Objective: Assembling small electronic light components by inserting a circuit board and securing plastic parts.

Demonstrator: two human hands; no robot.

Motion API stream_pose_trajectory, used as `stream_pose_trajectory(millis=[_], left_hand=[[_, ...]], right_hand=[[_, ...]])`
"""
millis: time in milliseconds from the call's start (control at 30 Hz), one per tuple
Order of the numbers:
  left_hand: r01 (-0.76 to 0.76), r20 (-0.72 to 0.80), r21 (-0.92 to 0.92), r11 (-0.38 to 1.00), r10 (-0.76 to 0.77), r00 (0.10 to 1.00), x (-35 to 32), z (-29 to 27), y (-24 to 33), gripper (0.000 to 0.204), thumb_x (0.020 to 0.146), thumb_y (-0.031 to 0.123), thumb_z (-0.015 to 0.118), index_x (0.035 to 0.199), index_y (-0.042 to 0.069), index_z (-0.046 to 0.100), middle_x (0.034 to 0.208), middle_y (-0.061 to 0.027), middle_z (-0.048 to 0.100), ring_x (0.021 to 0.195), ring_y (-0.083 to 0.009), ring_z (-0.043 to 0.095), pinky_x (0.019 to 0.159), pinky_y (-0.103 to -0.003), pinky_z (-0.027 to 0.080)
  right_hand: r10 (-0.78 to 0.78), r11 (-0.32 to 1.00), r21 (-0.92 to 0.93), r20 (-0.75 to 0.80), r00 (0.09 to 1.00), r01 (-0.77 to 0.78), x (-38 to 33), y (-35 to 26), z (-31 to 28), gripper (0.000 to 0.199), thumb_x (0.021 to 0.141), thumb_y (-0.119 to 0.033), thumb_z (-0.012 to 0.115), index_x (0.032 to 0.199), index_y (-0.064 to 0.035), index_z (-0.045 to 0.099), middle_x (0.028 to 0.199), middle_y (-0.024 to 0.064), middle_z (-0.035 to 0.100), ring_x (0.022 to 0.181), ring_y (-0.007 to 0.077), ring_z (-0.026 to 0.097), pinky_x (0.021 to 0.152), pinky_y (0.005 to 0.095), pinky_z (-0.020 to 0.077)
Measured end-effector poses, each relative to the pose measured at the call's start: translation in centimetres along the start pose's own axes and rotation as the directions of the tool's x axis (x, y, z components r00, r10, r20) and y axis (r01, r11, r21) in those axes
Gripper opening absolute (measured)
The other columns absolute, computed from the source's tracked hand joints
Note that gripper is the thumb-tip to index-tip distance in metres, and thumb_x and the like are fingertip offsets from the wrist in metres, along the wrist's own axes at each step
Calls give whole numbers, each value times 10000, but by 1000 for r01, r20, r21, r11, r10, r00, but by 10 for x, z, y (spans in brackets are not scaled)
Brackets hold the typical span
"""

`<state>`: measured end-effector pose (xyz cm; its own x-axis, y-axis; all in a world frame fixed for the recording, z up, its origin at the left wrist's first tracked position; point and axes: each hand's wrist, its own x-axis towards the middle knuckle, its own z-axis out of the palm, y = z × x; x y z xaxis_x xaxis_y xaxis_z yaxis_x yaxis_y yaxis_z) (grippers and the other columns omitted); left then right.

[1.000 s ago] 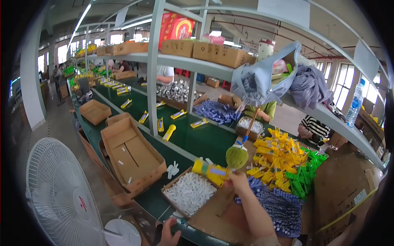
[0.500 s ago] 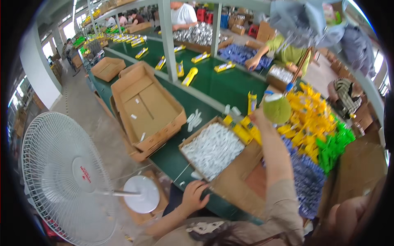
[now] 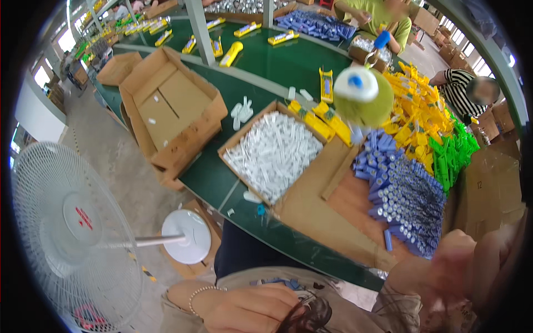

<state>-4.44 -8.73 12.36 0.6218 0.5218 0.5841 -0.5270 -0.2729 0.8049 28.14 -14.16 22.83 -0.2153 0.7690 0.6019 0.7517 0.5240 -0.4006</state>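
Note:
My left hand (image 3: 250, 308), with a bead bracelet on its wrist, is held against my chest at the lower edge. Its fingers are curled together beside a strand of dark hair (image 3: 311, 315); what lies under them is hidden. My right hand (image 3: 452, 261) is raised at the lower right, smeared by motion, its fingers unreadable. Between both hands and the bench stands a carton of small white plastic strips (image 3: 272, 155). Two yellow packs (image 3: 333, 122) lie along its far right side. A heap of blue battery cells with silver ends (image 3: 408, 188) lies nearest my right hand.
Yellow plastic parts (image 3: 419, 111) and green ones (image 3: 452, 152) are piled at right. A green-and-white round object (image 3: 361, 94) hangs over the bench. A large carton (image 3: 166, 105) and a white fan (image 3: 72, 222) stand at left. Co-workers (image 3: 361, 11) sit across the green belt (image 3: 277, 61).
My left hand has left the bench edge for my chest. My right hand has drawn back from the yellow packs to the lower right. The view has shifted, and the bench sits higher in it.

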Motion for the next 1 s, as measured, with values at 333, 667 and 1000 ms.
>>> stream_pose_trajectory(millis=[333,667,1000], left_hand=[[45,-186,-174,984,-78,979,-61,68,-1,152,891,143,545,961,14,587,938,-129,636,830,-249,600,632,-361,445],[190,-291,-405,894,-323,900,-105,114,48,168,898,156,535,984,19,580,941,-127,638,830,-247,602,638,-363,447],[151,-403,-511,846,-392,827,-123,140,58,185,905,170,525,1007,24,574,945,-124,640,830,-244,605,644,-365,450]], right_hand=[[161,345,-931,187,969,123,-1,-87,10,127,771,-82,605,871,-7,626,694,42,572,530,184,533,507,302,421],[396,-659,-592,252,883,464,21,-116,1,189,776,-141,638,910,-10,619,686,23,547,539,199,535,519,310,430],[441,-559,-628,327,836,541,-2,-118,-30,200,768,-157,648,898,-8,621,688,36,552,553,208,541,529,316,433]])
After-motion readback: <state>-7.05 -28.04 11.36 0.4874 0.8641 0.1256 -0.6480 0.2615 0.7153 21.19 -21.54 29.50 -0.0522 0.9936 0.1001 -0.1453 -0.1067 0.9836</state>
